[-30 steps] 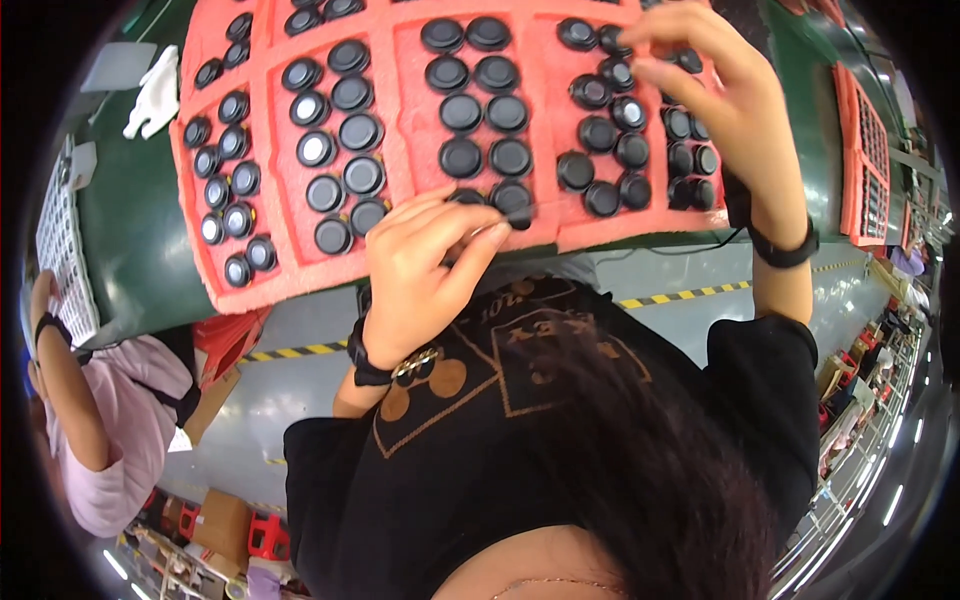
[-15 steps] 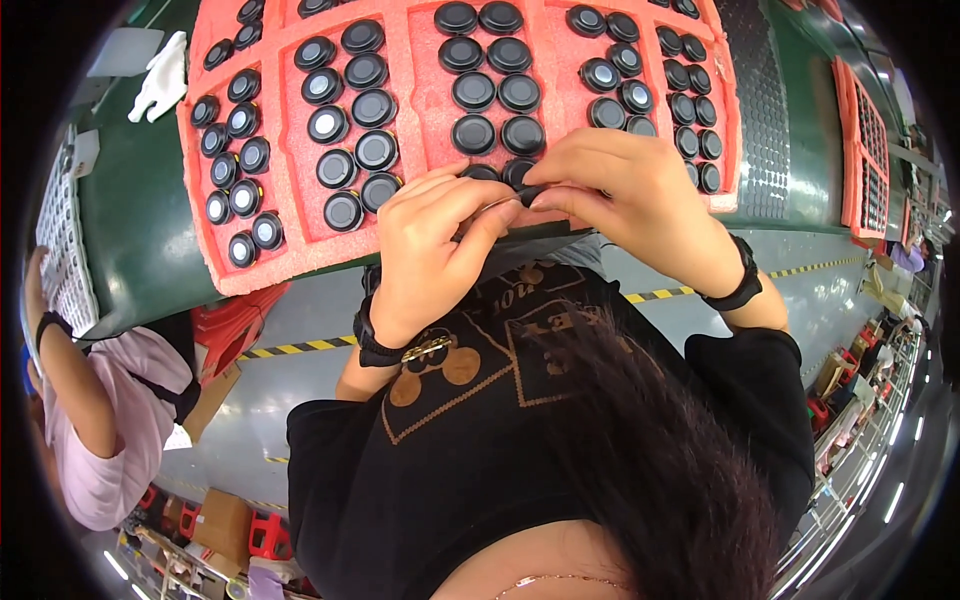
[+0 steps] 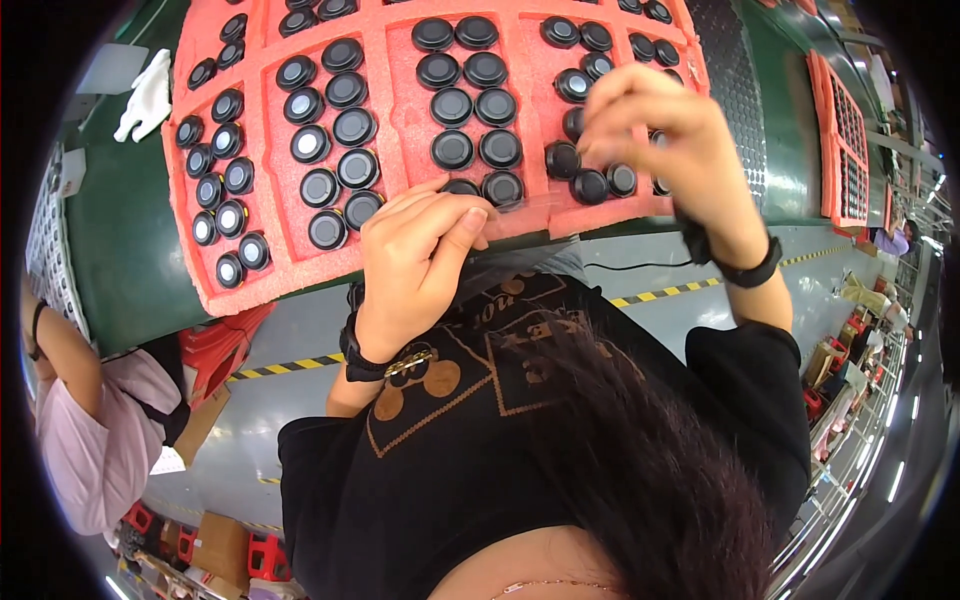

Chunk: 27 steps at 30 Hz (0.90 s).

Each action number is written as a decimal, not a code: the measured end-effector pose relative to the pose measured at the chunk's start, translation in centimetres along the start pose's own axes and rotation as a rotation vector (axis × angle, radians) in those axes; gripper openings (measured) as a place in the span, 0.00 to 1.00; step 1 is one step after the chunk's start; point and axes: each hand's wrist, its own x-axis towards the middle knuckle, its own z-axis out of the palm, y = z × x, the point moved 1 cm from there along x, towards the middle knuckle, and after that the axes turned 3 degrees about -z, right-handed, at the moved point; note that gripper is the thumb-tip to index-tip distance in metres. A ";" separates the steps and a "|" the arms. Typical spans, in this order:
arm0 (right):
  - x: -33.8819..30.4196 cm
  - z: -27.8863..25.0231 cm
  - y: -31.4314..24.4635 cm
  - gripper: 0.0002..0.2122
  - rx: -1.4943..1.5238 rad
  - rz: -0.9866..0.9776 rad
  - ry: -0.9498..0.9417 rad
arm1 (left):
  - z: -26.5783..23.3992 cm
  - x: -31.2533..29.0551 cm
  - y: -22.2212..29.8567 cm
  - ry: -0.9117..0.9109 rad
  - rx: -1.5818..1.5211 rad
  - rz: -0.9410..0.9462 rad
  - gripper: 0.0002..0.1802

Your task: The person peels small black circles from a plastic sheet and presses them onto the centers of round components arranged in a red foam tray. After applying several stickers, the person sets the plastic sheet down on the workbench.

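Observation:
My left hand (image 3: 418, 265) is at the tray's near edge, thumb pressed against the fingers. A thin see-through film (image 3: 540, 212) appears to come out from its pinch and stretch to the right. Just above these fingers is a round black cap-like part (image 3: 502, 188). My right hand (image 3: 665, 135), blurred by motion, is raised over the right compartments with its fingers curled. Near its fingertips is a tilted black round part (image 3: 563, 159); whether they touch it, I cannot tell. Both lie at the salmon-pink foam tray (image 3: 290, 278), which holds many such parts, some with pale centres.
The tray lies on a green tabletop (image 3: 130, 250). A white glove (image 3: 147, 98) is at the far left, a black dimpled mat (image 3: 748, 130) to the right. Another pink tray (image 3: 838, 140) stands farther right. At left, a person in a pink top (image 3: 95, 450) works beside a white rack (image 3: 52, 240).
My hands have parted: the right has moved right and up, away from the left. My left hand remains by the near edge, and the film now shows. The whole view has shifted slightly.

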 end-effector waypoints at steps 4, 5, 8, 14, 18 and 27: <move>-1.2 -3.1 5.1 0.03 0.051 0.341 -0.016 | 0.1 0.0 0.1 -0.003 0.021 0.016 0.04; -1.3 -3.4 5.9 0.03 0.093 0.405 -0.020 | 0.1 0.0 0.1 -0.001 0.024 0.010 0.04; -1.4 -3.9 6.4 0.03 0.113 0.476 -0.033 | 0.1 0.0 0.1 -0.005 0.020 0.000 0.04; -1.6 -4.2 6.8 0.03 0.085 0.444 -0.054 | 0.1 0.1 0.1 -0.019 0.023 -0.016 0.05; -1.7 -4.1 7.1 0.03 0.073 0.422 -0.060 | 0.1 0.1 0.1 -0.025 0.041 0.002 0.05; -1.8 -4.1 7.1 0.03 0.051 0.397 -0.070 | 0.0 0.1 0.2 -0.022 0.029 0.006 0.04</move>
